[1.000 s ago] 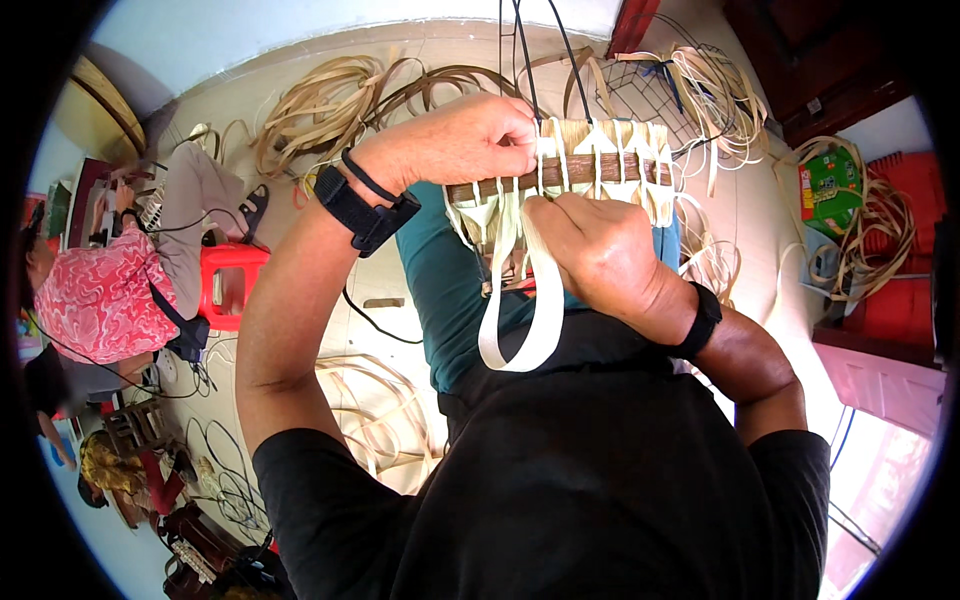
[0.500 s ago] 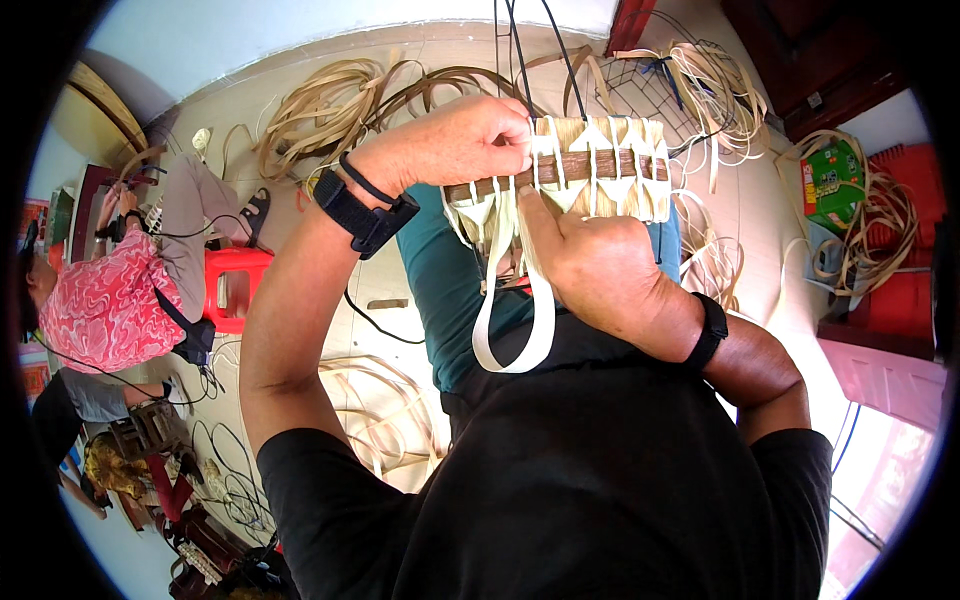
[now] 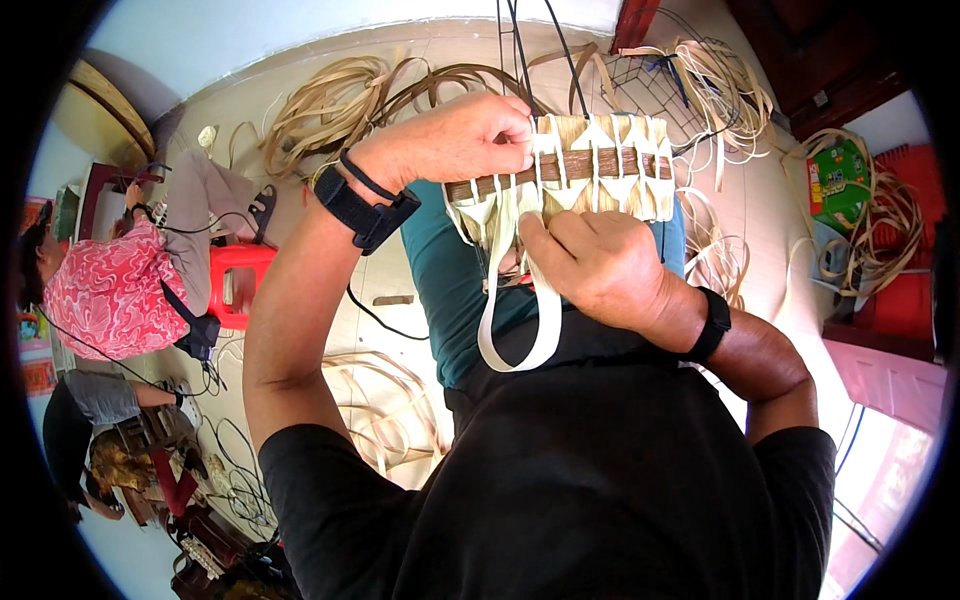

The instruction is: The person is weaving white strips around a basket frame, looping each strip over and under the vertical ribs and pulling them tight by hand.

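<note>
A woven panel (image 3: pixel 632 160) of cream and tan strips, crossed by a dark brown band, lies over my lap between my teal-trousered knees. At its left part my left hand (image 3: pixel 468 138) is closed, thumb and finger pinching at the panel's upper edge beside the brown band. Below the panel my right hand (image 3: pixel 605 262) is curled, its fingertips against the cream strip where it meets the weave. A wide loop of that flat cream strip (image 3: pixel 545 335) hangs down toward my waist. What sits inside the right fingers is partly hidden.
Coiled tan strips (image 3: pixel 330 100) lie on the tiled floor ahead, with more bundles (image 3: pixel 735 85) on a wire frame at right. A green box (image 3: pixel 838 180) stands far right. At left, a person in a pink patterned top (image 3: pixel 115 290) sits by a red stool (image 3: pixel 240 290).
My right hand has drawn slightly back from the brown band, its pointing finger now curled lower by the strip. My left hand keeps its pinch in about the same place.
</note>
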Demonstrator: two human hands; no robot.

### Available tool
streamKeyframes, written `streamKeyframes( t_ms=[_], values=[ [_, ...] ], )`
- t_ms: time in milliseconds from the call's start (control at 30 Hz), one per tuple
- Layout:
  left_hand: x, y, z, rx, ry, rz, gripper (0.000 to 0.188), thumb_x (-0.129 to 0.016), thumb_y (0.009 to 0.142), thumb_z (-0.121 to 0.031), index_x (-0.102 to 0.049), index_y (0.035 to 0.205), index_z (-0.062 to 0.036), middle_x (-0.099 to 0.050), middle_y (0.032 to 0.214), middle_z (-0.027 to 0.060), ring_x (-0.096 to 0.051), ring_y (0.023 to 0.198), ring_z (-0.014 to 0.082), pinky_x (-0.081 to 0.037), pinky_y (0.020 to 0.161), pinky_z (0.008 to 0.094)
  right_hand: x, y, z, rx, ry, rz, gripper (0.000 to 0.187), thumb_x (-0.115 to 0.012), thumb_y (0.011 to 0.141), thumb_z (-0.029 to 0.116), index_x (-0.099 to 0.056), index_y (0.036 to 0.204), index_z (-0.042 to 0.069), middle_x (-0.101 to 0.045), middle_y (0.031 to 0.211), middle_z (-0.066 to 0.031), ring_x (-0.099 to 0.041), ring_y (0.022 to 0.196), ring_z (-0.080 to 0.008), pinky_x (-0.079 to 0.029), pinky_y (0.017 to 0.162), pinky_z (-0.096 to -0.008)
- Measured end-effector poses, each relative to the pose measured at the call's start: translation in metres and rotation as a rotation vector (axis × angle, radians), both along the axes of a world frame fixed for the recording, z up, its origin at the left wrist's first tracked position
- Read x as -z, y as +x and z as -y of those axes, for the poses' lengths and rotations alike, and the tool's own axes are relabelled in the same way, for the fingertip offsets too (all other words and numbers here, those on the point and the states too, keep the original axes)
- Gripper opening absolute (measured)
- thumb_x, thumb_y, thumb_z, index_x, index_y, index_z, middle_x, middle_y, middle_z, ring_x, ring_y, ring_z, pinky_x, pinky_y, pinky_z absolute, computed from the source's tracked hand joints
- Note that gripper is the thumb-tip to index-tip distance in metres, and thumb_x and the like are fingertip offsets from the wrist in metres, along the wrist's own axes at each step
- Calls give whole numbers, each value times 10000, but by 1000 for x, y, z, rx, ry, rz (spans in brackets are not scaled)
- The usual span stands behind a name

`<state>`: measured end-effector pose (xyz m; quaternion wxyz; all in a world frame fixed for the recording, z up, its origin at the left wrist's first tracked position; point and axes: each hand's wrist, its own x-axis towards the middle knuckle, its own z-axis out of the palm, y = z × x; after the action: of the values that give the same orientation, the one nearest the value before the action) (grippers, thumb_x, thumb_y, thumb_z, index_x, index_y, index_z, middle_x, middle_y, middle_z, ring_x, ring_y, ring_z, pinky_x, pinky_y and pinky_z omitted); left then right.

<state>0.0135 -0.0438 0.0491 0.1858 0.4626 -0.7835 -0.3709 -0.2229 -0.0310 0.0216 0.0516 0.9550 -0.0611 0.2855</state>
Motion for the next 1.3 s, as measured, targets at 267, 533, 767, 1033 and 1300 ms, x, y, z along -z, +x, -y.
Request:
streamKeyframes(
  t_ms=[267, 533, 767, 1033, 1300],
  values=[
    [5, 2, 1, 3, 23, -17, 159, -634, 868, -113, -580, 781, 8, -450, 803, 21, -460, 709, 121, -387, 638, 279, 7, 5, 7, -31, 22, 66, 239, -610, 683, 135, -602, 895, 25, -485, 690, -15, -544, 562, -148, -435, 484, -284],
    [10, 3, 5, 13, -4, -37, 152, -632, 867, -113, -591, 783, 7, -451, 796, 22, -469, 714, 129, -394, 656, 282, 9, 8, 12, 21, 75, 5, 118, -606, 683, 125, -508, 739, 92, -487, 658, -23, -566, 548, -173, -446, 460, -316],
    [7, 2, 3, 4, 14, -41, 147, -633, 866, -111, -598, 792, 11, -453, 802, 24, -476, 733, 127, -396, 672, 279, 14, 6, 9, 17, 381, 91, 146, -666, 707, 78, -586, 828, 56, -568, 720, -79, -609, 596, -251, -477, 506, -359],
    [7, 2, 3, -7, 24, -33, 146, -631, 868, -108, -593, 792, 10, -461, 808, 24, -474, 730, 120, -389, 658, 276, 13, 7, 12, 42, 280, 101, 148, -634, 692, 123, -514, 771, 87, -518, 679, -66, -598, 587, -239, -469, 498, -354],
    [3, 2, 2, -8, 18, -41, 106, -630, 849, -82, -603, 802, 9, -479, 810, 33, -481, 728, 129, -396, 652, 285, 7, 16, 22, 44, 19, 54, 152, -616, 681, 149, -544, 798, 84, -490, 685, -32, -570, 543, -173, -457, 471, -312]
  ],
)
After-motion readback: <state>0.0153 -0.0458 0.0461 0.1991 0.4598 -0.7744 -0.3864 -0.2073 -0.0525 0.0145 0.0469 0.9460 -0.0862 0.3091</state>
